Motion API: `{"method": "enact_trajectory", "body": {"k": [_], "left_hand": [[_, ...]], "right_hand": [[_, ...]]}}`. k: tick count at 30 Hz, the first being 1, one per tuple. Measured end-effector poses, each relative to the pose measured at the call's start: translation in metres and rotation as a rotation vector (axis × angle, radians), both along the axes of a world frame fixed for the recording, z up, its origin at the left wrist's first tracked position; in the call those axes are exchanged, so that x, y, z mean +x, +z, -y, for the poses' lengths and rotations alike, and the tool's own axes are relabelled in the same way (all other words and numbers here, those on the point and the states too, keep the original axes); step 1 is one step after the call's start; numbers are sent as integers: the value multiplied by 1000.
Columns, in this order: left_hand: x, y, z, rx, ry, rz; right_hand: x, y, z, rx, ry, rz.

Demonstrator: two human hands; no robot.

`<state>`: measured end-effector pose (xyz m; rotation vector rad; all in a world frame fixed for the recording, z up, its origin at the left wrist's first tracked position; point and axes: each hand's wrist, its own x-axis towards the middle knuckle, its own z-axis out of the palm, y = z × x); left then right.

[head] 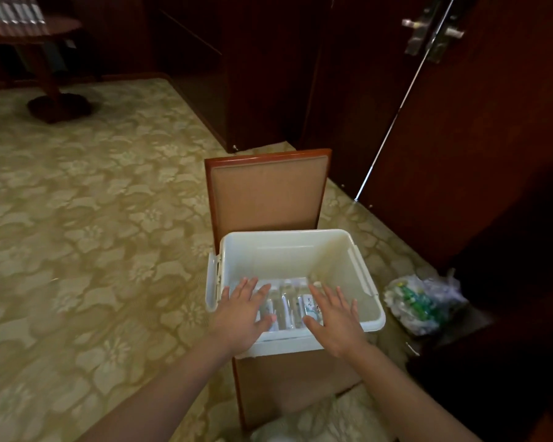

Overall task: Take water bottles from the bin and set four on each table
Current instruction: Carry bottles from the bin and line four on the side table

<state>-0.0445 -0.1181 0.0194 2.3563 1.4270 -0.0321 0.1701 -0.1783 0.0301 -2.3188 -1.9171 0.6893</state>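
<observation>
Probably hotel room: patterned carpet (93,202), lever-handled door (460,122).

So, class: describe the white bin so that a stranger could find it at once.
Start at the wooden chair on the patterned carpet. The white bin sits on its seat, holding a few water bottles. Unlike the crumpled plastic bag beside it, it is rigid and lidless.

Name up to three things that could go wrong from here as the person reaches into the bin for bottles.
1. The bin sits on a chair seat and overhangs its front edge; pressing on that rim might tip it.
2. The bottles lie packed side by side under both open hands, left and right; grabbing several at once could drop one.
3. A bag lies on the floor beside the chair, a possible trip hazard.
</observation>
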Motion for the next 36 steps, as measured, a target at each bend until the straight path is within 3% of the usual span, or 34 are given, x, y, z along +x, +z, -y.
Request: {"method": "enact_trajectory", "body": {"k": [9, 17, 27, 36], "left_hand": [[49, -50, -54, -190, -32, -3], [106, -100, -114, -330, 26, -52], [170, -199, -180, -455, 47, -103], [214, -276, -220, -476, -61, -195]], "right_hand": [[54, -41, -62, -204, -12, -26], [113, -120, -150, -390, 66, -104], [150, -222, -210, -500, -74, -286], [157, -297, -237, -532, -76, -146]]}}
